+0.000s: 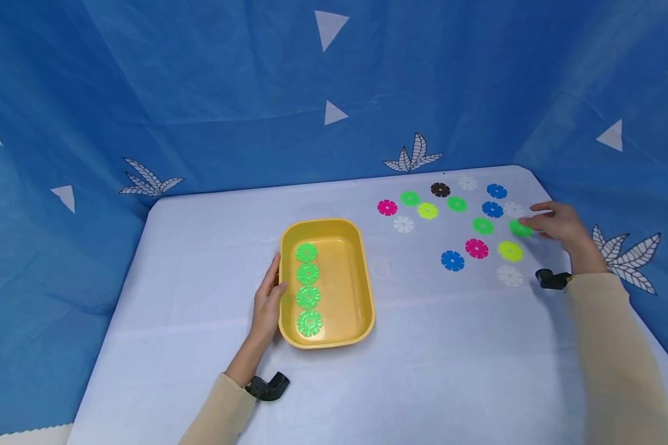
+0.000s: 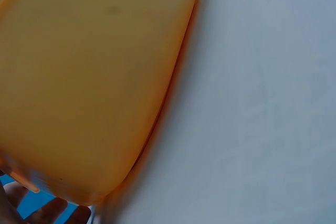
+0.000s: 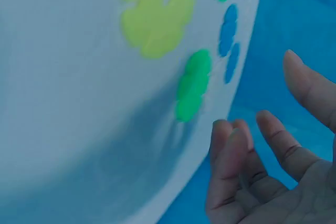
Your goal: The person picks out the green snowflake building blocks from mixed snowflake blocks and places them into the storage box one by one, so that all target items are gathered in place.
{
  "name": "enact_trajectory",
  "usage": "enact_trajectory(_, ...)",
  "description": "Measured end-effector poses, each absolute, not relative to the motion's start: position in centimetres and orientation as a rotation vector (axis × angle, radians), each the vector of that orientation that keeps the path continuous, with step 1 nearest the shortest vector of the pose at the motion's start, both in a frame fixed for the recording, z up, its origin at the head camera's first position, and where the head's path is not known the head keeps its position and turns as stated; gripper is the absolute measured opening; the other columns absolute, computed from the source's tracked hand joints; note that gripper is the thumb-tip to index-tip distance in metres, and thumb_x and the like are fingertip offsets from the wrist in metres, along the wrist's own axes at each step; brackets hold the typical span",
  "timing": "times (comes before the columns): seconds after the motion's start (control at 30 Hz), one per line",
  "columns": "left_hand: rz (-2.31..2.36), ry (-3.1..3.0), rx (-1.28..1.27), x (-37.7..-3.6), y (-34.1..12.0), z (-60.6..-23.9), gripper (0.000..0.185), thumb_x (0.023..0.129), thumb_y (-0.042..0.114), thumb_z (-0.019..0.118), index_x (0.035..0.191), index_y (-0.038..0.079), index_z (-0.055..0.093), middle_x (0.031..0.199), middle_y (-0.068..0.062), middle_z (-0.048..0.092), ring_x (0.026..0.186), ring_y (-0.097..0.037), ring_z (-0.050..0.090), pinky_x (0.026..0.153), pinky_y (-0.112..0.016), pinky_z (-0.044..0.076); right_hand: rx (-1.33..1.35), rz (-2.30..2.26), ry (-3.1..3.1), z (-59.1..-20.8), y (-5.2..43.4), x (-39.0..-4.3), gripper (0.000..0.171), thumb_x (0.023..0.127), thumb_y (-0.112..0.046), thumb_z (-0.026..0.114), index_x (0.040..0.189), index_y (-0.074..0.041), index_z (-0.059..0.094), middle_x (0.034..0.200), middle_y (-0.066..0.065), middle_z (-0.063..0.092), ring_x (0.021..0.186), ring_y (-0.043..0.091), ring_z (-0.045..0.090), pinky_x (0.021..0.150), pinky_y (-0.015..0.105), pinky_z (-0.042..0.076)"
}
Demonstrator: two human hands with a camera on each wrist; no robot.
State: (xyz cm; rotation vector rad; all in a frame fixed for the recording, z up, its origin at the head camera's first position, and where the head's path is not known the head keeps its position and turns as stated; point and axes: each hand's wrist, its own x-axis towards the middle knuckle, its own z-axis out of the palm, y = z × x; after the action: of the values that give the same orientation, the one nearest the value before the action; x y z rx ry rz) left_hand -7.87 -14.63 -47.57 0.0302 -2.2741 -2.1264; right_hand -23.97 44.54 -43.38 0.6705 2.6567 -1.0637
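L hand [image 1: 265, 313] has the yellow tray [image 1: 344, 287] by its left wall, thumb at the rim, fingers [image 1: 269, 277] along the outside: clamped on it, prob. to keep it steady while the other arm's out far right. Tray's approx. mid-table, so prob. handy for both arms. In it, 4 green discs [image 1: 308, 297] lie flat in a near-to-far line along the left wall; hugging that side leaves width to the right.

R hand [image 1: 561, 227] is at the right edge of the table [image 1: 200, 278], over a green disc [image 1: 516, 229], the rightmost green one. Fingers are apart, nothing held betw. them; R wrist view seems to show a gap to the disc, w/ the hand's shadow reaching it. Spread like that, they'd suit pinching a thin rim, I'd judge.

Loose stuff lies flat, far right: more green, plus blue discs [image 1: 453, 261], pink discs [image 1: 476, 249], yellow discs [image 1: 510, 251], white discs [image 1: 510, 276] & 1 dark disc [image 1: 440, 190]. Mostly spaced out, so prob. easy to take singly; being flat, edges offer little grip.
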Motion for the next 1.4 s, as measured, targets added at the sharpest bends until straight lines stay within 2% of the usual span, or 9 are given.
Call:
enact_trajectory(0.07, -2.126, -2.272, 0.024, -7.9, -14.6, -47.5, 0.059, 0.101, 0.009, 0.037, 0.157, 0.022, 0.024, 0.162, 0.006, 0.022, 0.147, -0.020, 0.027, 0.103, -0.005, 0.032, 0.692, -1.060, 2.604, -42.8, 44.2, -23.7, 0.092, 0.082, -0.048, 0.074, 0.151, -0.003, 0.032, 0.138, 0.030, 0.037, 0.098, 0.031, 0.047, 0.068, 0.036, 0.051)
enact_trajectory(0.27, -2.121, -2.288, 0.042, -7.9, -14.5, -47.4, 0.058, 0.102, 0.009, 0.038, 0.157, 0.023, 0.023, 0.162, 0.004, 0.023, 0.146, -0.022, 0.030, 0.101, -0.005, 0.034, 0.686, -1.020, 2.493, -42.2, 43.5, -22.9, 0.098, 0.084, -0.047, 0.071, 0.152, 0.003, 0.023, 0.107, 0.020, 0.042, 0.082, 0.024, 0.047, 0.067, 0.032, 0.046)
enact_trajectory(0.37, -2.111, -2.292, 0.039, -7.9, -14.5, -47.4, 0.058, 0.102, 0.009, 0.038, 0.157, 0.020, 0.023, 0.162, 0.002, 0.024, 0.143, -0.024, 0.034, 0.098, -0.005, 0.035, 0.693, -1.012, 2.464, -42.6, 43.6, -22.9, 0.099, 0.083, -0.046, 0.073, 0.153, 0.002, 0.022, 0.128, 0.031, 0.037, 0.102, 0.034, 0.046, 0.089, 0.044, 0.047)
enact_trajectory(0.47, -2.103, -2.289, 0.025, -7.8, -14.6, -47.4, 0.058, 0.102, 0.008, 0.038, 0.157, 0.019, 0.023, 0.162, 0.001, 0.024, 0.143, -0.025, 0.034, 0.098, -0.005, 0.035, 0.709, -0.990, 2.462, -43.2, 43.3, -23.1, 0.095, 0.084, -0.040, 0.073, 0.153, 0.000, 0.022, 0.152, 0.035, 0.016, 0.127, 0.047, 0.028, 0.108, 0.060, 0.031)
enact_trajectory(0.6, -2.103, -2.288, 0.012, -7.8, -14.6, -47.4, 0.059, 0.102, 0.007, 0.038, 0.157, 0.021, 0.023, 0.162, 0.002, 0.023, 0.144, -0.024, 0.032, 0.099, -0.005, 0.035, 0.790, -0.971, 2.491, -43.8, 42.8, -23.4, 0.081, 0.088, -0.026, 0.068, 0.152, -0.002, 0.025, 0.156, 0.032, 0.013, 0.133, 0.049, 0.020, 0.114, 0.063, 0.021)
enact_trajectory(0.87, -2.097, -2.294, 0.012, -7.8, -14.6, -47.4, 0.058, 0.102, 0.007, 0.038, 0.157, 0.020, 0.023, 0.162, 0.000, 0.024, 0.142, -0.026, 0.035, 0.098, -0.005, 0.036, 0.850, -0.971, 2.558, -44.3, 42.2, -23.4, 0.071, 0.089, -0.013, 0.064, 0.148, 0.000, 0.028, 0.154, 0.032, 0.017, 0.128, 0.048, 0.024, 0.111, 0.061, 0.025)
enact_trajectory(1.0, -2.090, -2.293, 0.013, -7.6, -14.7, -47.5, 0.059, 0.102, 0.007, 0.038, 0.157, 0.020, 0.023, 0.162, -0.001, 0.025, 0.142, -0.026, 0.035, 0.098, -0.005, 0.036, 0.803, -0.987, 2.603, -44.1, 42.3, -23.2, 0.064, 0.089, -0.011, 0.064, 0.143, 0.002, 0.032, 0.147, 0.033, 0.023, 0.120, 0.047, 0.030, 0.095, 0.054, 0.037)
enact_trajectory(1.2, -2.084, -2.290, 0.008, -7.7, -14.7, -47.5, 0.059, 0.102, 0.007, 0.038, 0.157, 0.021, 0.023, 0.162, 0.001, 0.024, 0.144, -0.026, 0.033, 0.099, -0.005, 0.035, 0.680, -1.186, 2.581, -43.6, 43.4, -23.0, 0.040, 0.091, 0.000, 0.059, 0.125, 0.008, 0.042, 0.122, 0.030, 0.039, 0.076, 0.015, 0.058, 0.060, 0.023, 0.050)
enact_trajectory(1.4, -2.096, -2.295, 0.000, -7.8, -14.7, -47.5, 0.058, 0.102, 0.008, 0.038, 0.157, 0.020, 0.022, 0.163, 0.000, 0.021, 0.145, -0.026, 0.030, 0.100, -0.004, 0.034, 0.705, -1.195, 2.534, -42.8, 42.8, -23.1, 0.040, 0.094, -0.004, 0.057, 0.131, 0.006, 0.045, 0.125, 0.029, 0.041, 0.064, 0.008, 0.059, 0.061, 0.025, 0.055)
